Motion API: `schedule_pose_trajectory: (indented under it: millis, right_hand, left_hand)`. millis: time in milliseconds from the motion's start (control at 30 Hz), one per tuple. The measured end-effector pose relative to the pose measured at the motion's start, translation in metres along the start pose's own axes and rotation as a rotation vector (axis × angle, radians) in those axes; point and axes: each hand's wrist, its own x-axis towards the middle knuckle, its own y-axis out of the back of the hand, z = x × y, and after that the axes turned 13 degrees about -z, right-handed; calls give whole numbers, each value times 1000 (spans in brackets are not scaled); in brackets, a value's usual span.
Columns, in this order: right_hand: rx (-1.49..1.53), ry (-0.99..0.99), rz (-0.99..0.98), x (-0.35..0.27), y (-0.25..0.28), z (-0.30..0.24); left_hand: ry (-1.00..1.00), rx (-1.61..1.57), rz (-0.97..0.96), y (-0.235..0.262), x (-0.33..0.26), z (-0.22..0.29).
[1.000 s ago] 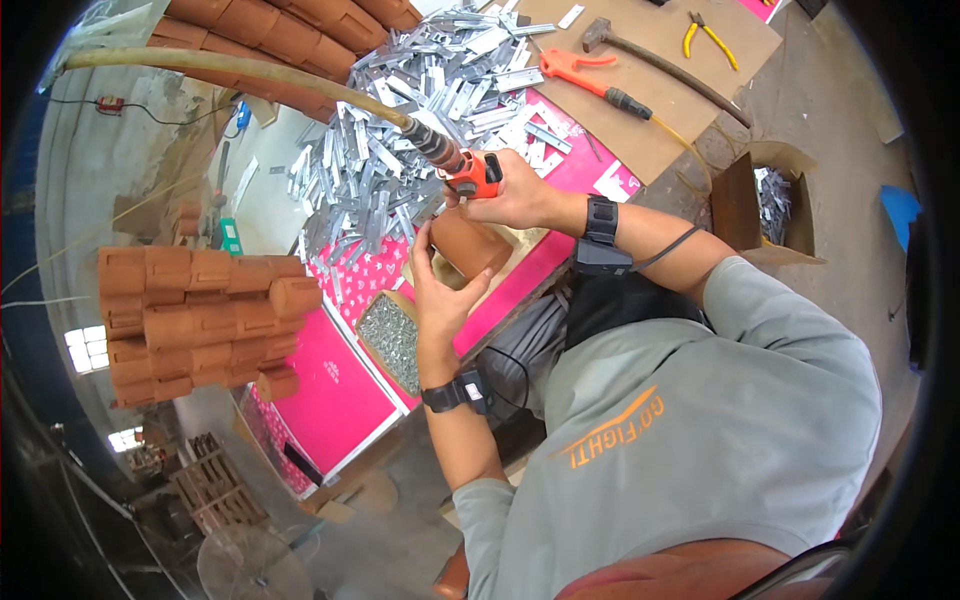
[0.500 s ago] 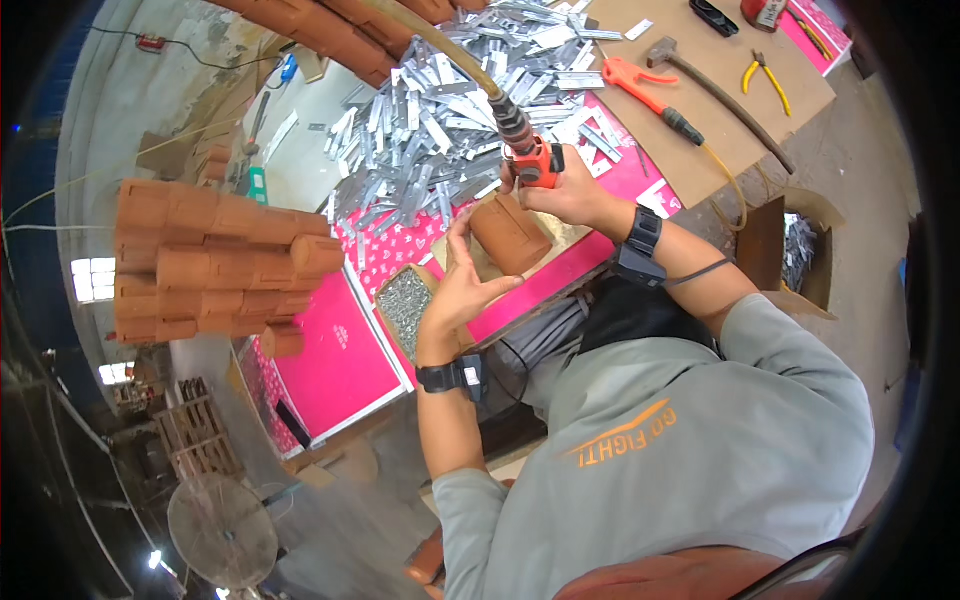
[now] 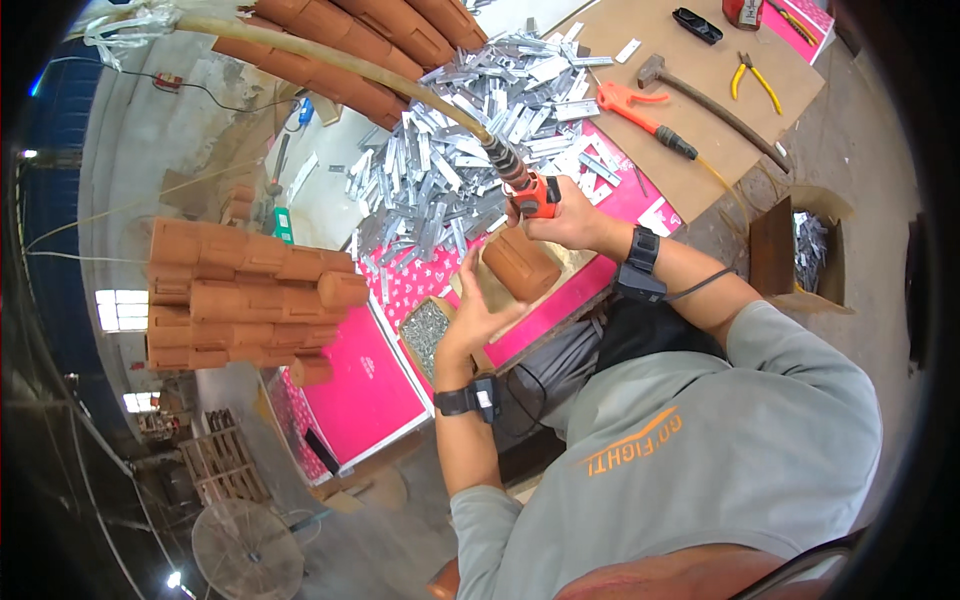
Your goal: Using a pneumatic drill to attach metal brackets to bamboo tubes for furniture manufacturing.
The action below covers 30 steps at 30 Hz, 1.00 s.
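A brown, terracotta-coloured cylinder (image 3: 522, 265) lies on a small board over the pink-covered bench in front of me. Gripped in my right hand (image 3: 573, 218) is an orange and black power driver (image 3: 541, 197) with a thick tan hose (image 3: 390, 75). It is just beyond the cylinder's far end; its tip is hidden. On the cylinder's left side is my left hand (image 3: 468, 322), fingers and thumb spread, with a small gap between them. Beside that hand stands an open box of small metal screws or similar fasteners (image 3: 424, 335).
Flat metal strips (image 3: 450, 160) are heaped beyond the work. Stacked brown cylinders (image 3: 240, 300) stand at left, more at the far side. A hammer (image 3: 715, 100), an orange air gun (image 3: 645, 115) and yellow-handled pliers (image 3: 755, 82) lie at right. A carton (image 3: 775, 250) stands lower right.
My left hand's fingers have come away from the cylinder and spread. My right hand keeps hold of the driver near the cylinder's end. The whole view has shifted slightly.
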Motion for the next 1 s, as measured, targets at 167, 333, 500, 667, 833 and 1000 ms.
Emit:
schedule_pose_trajectory:
  millis: [167, 333, 500, 667, 833, 1000]
  right_hand:
    - [44, -67, 19, 6, -2, -1]
    - [36, -37, 16, 5, 0, 3]
    - [18, -37, 32, 3, 4, 12]
    - [-47, -34, 92, 8, -1, 25]
    - [3, -307, 43, -8, 12, 30]
    - [82, -48, 108, -9, 24, 50]
  left_hand:
    - [203, -73, 367, 45, 39, -8]
    - [362, 525, 448, 53, 69, -24]
    - [251, 548, 502, 39, 78, -26]
    - [289, 469, 477, 29, 70, -14]
    - [75, 312, 690, 20, 75, -69]
    - [160, -181, 765, 20, 78, -21]
